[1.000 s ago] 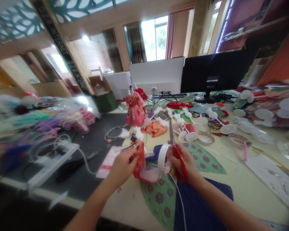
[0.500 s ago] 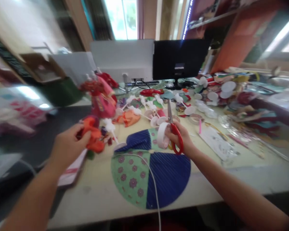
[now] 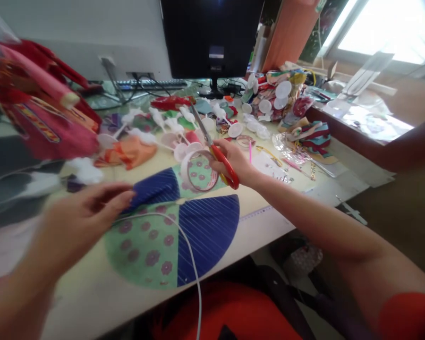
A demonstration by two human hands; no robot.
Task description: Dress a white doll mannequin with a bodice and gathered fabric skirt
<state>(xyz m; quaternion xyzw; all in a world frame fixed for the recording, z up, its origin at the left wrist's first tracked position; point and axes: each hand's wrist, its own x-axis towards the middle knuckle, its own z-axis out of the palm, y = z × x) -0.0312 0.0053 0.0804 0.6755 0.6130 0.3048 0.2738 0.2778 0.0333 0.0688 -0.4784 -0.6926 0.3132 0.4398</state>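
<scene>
Looks like cloth handling: left hand [image 3: 88, 208] is hovering half-curled at the patchwork cloth [image 3: 207, 231] on the table [image 3: 80, 307], grip unclear. Right hand [image 3: 232, 160], fingers curled, is holding scissors [image 3: 206, 134] and tape roll [image 3: 186, 174]; next move calls for minding the cable [image 3: 193, 257].

The orange cloth I held 0.5 s ago is gone from my left fingers [image 3: 115, 206]; they have come over to the edge of the round cloth's upper blue striped panel [image 3: 159, 186]. The tape roll [image 3: 187, 177] at my right fingers [image 3: 218, 166] has turned, so its hole now faces me. My view has swung right and down: the black monitor [image 3: 212, 40] has shifted leftward, and a ruler [image 3: 257, 214] has appeared.
</scene>
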